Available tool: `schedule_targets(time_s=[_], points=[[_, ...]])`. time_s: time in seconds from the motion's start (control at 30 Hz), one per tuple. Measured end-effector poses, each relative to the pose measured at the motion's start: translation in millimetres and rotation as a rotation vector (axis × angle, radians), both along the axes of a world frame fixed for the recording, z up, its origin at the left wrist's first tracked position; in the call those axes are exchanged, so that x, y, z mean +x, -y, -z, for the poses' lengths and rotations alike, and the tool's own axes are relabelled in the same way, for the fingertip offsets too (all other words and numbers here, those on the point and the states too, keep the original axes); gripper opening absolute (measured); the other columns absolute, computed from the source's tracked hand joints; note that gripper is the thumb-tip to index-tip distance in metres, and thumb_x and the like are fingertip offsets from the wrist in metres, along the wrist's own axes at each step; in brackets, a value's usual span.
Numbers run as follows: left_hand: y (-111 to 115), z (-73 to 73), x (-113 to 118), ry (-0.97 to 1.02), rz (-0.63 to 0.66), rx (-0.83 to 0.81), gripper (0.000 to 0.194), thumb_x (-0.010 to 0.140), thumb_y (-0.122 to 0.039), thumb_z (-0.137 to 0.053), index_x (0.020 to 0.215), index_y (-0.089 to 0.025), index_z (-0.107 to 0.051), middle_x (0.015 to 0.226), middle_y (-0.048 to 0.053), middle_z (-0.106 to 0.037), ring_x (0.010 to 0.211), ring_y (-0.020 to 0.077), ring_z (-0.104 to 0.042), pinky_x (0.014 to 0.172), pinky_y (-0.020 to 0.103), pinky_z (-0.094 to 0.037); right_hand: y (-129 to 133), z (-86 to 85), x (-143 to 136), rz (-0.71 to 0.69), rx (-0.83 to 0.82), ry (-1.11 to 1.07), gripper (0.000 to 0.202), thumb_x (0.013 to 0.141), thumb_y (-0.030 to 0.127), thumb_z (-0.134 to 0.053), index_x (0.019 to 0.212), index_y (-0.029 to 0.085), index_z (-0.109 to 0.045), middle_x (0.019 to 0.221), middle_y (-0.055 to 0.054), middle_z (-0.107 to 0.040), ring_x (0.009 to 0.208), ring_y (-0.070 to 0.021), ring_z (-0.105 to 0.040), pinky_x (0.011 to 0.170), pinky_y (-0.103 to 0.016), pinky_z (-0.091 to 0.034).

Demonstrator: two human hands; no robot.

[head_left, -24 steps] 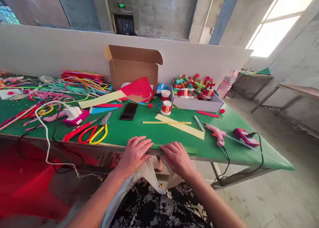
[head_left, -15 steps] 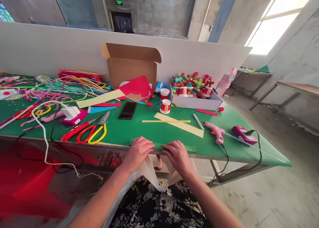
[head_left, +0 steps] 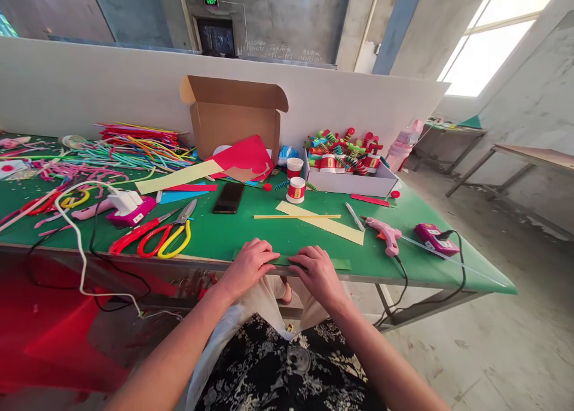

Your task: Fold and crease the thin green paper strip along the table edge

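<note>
A green paper strip (head_left: pixel 338 264) lies along the front edge of the green table. My left hand (head_left: pixel 252 262) grips it left of its middle, fingers closed over it. My right hand (head_left: pixel 316 268) pinches the same strip a little further right, so a short stretch shows between the hands. Behind them a thin yellow stick (head_left: pixel 269 216) rests across a pale yellow paper strip (head_left: pixel 345 232). A red and white paper cup (head_left: pixel 296 191) with coiled green arms stands further back, in front of a second cup (head_left: pixel 294 166).
Scissors (head_left: pixel 173 234) and a phone (head_left: pixel 228 197) lie to the left. On the right are a white pen (head_left: pixel 354 216), a pink glue gun (head_left: pixel 385 233) with its cord, and a purple power socket (head_left: pixel 434 240). A white box (head_left: pixel 352 182) holds several finished crafts near a cardboard box (head_left: pixel 235 124).
Both hands stay on the green strip, with their fingers shifted only slightly. The whole view has moved a little.
</note>
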State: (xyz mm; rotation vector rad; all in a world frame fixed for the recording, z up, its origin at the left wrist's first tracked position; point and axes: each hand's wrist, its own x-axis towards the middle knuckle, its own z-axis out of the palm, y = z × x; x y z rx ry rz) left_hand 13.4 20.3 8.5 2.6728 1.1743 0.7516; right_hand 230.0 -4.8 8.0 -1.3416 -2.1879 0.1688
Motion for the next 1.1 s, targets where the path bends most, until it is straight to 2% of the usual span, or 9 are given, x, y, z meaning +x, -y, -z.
schedule_targets(time_s=[0.13, 0.3, 0.4, 0.53, 0.67, 0.83, 1.1], points=[[1, 2.0, -2, 0.028, 0.003, -0.023, 0.023, 0.086, -0.011, -0.065, 0.107, -0.019, -0.070, 0.095, 0.003, -0.064, 0.092, 0.0179, -0.054, 0.081, 0.032, -0.045, -2, 1.7, 3, -0.054, 0.000, -0.063, 0.012, 0.090, 0.024, -0.066, 0.099, 0.022, -0.075, 0.095, -0.006, -0.070, 0.088, -0.0196, -0.059, 0.079, -0.033, -0.046], [3, -3.0, -2, 0.054, 0.021, -0.026, 0.014, 0.089, -0.013, -0.061, 0.095, -0.020, -0.072, 0.087, 0.002, -0.064, 0.086, 0.0162, -0.053, 0.079, 0.030, -0.043, -3, 4.6, 5, -0.063, 0.012, -0.111, 0.010, 0.088, 0.022, -0.069, 0.096, 0.021, -0.075, 0.092, -0.005, -0.070, 0.085, -0.0194, -0.060, 0.077, -0.033, -0.047], [7, -7.3, 2, -0.012, -0.031, 0.025, 0.011, 0.091, -0.018, -0.060, 0.088, -0.020, -0.071, 0.084, 0.001, -0.065, 0.084, 0.0173, -0.052, 0.076, 0.032, -0.040, -2, 6.4, 3, -0.051, 0.017, -0.108, 0.009, 0.088, 0.024, -0.070, 0.094, 0.022, -0.075, 0.093, -0.004, -0.071, 0.086, -0.0195, -0.059, 0.077, -0.033, -0.047], [12, -7.6, 11, -0.068, -0.133, 0.050, 0.019, 0.094, -0.020, -0.057, 0.079, -0.019, -0.069, 0.079, 0.001, -0.064, 0.082, 0.0185, -0.051, 0.073, 0.033, -0.037, -1, 5.0, 3, -0.042, 0.014, -0.069, 0.009, 0.091, 0.026, -0.066, 0.091, 0.022, -0.074, 0.091, -0.004, -0.071, 0.084, -0.0191, -0.059, 0.076, -0.033, -0.044], [12, -6.9, 18, 0.009, -0.214, -0.022, 0.019, 0.093, -0.020, -0.058, 0.075, -0.020, -0.066, 0.079, 0.000, -0.065, 0.082, 0.0178, -0.052, 0.075, 0.033, -0.037, -3, -2.1, 5, -0.003, -0.071, -0.053, 0.015, 0.094, 0.026, -0.061, 0.084, 0.022, -0.072, 0.088, -0.003, -0.071, 0.082, -0.0176, -0.059, 0.074, -0.031, -0.041], [10, -12.5, 25, -0.022, -0.334, -0.085, 0.021, 0.091, -0.019, -0.057, 0.071, -0.021, -0.061, 0.078, 0.000, -0.066, 0.081, 0.0189, -0.052, 0.072, 0.034, -0.035, -12, -12.7, 4, 0.150, -0.225, 0.004, 0.016, 0.090, 0.026, -0.067, 0.075, 0.021, -0.067, 0.078, -0.001, -0.066, 0.076, -0.0170, -0.058, 0.069, -0.029, -0.039], [4, -19.0, 29, -0.155, -0.354, -0.152, 0.018, 0.089, -0.020, -0.060, 0.071, -0.021, -0.056, 0.075, 0.000, -0.064, 0.080, 0.0205, -0.052, 0.070, 0.035, -0.033, -22, -22.6, 2, 0.179, -0.313, 0.089, 0.023, 0.085, 0.025, -0.071, 0.067, 0.022, -0.057, 0.067, 0.002, -0.061, 0.064, -0.0143, -0.053, 0.058, -0.027, -0.031]])
